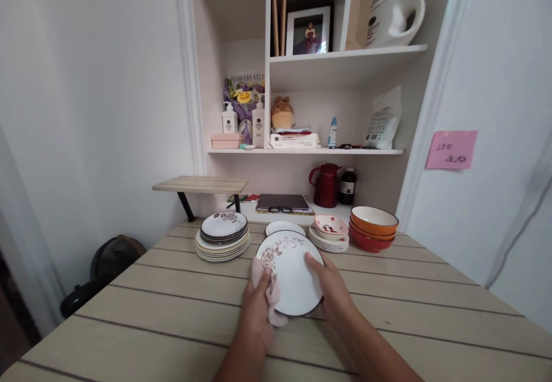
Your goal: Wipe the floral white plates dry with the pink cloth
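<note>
Between my two hands a white plate (297, 275) with a brown flower pattern and a dark rim is held up, tilted toward me, above the table. My left hand (259, 304) pinches a pale pink cloth (272, 301) against the plate's left edge. On the right edge, my right hand (330, 284) grips the plate with the thumb on its face and the fingers behind. Just beyond it lies a white plate (285, 228), partly hidden by the held one. To the left stands a stack of plates (224, 226), the top ones bearing a similar flower pattern.
Small plates (330, 244) are stacked at right, topped by pink-white bowls (331, 225). Beside them stand nested orange and red bowls (373, 229). Behind are a red jug (326, 186), a dark bottle (347, 187), a laptop (282, 202) and a small raised shelf (200, 184).
</note>
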Action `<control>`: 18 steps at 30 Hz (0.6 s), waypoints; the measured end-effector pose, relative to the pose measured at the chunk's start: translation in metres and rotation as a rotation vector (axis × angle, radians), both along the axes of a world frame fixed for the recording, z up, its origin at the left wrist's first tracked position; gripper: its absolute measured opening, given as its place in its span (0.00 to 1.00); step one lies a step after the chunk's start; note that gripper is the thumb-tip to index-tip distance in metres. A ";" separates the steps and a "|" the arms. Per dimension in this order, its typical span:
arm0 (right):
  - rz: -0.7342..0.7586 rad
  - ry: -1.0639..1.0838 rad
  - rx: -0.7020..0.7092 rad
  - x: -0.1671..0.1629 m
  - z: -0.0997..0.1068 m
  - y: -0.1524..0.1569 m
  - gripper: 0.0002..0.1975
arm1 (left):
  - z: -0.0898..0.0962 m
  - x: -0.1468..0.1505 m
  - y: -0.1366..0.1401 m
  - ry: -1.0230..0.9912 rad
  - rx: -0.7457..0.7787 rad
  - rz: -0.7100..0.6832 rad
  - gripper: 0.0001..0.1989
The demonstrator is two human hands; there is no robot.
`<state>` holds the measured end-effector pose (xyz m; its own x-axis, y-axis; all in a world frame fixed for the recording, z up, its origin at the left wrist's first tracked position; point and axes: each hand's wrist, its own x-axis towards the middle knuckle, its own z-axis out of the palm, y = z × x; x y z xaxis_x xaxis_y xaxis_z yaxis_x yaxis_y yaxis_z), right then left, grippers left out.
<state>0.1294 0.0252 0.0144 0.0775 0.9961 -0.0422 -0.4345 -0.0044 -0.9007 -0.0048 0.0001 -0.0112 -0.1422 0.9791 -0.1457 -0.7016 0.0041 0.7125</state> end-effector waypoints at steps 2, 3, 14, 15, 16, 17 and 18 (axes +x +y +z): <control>0.113 -0.025 -0.013 0.004 0.006 -0.003 0.31 | 0.003 -0.003 -0.001 -0.001 0.012 0.032 0.28; 0.171 -0.032 -0.018 0.007 0.010 -0.005 0.29 | 0.004 -0.004 -0.002 -0.001 0.017 0.043 0.28; 0.349 -0.097 -0.070 0.035 0.029 -0.009 0.28 | 0.013 -0.009 -0.009 0.078 0.040 -0.045 0.25; 0.346 -0.108 -0.057 0.038 0.030 -0.010 0.28 | 0.013 -0.008 -0.009 0.087 0.050 -0.067 0.25; 0.347 -0.120 -0.047 0.040 0.031 -0.011 0.29 | 0.013 -0.007 -0.010 0.096 0.056 -0.088 0.26; 0.351 -0.134 -0.042 0.042 0.032 -0.012 0.31 | 0.013 -0.007 -0.010 0.105 0.061 -0.109 0.26; 0.359 -0.148 -0.043 0.043 0.033 -0.013 0.33 | 0.013 -0.006 -0.011 0.114 0.064 -0.127 0.27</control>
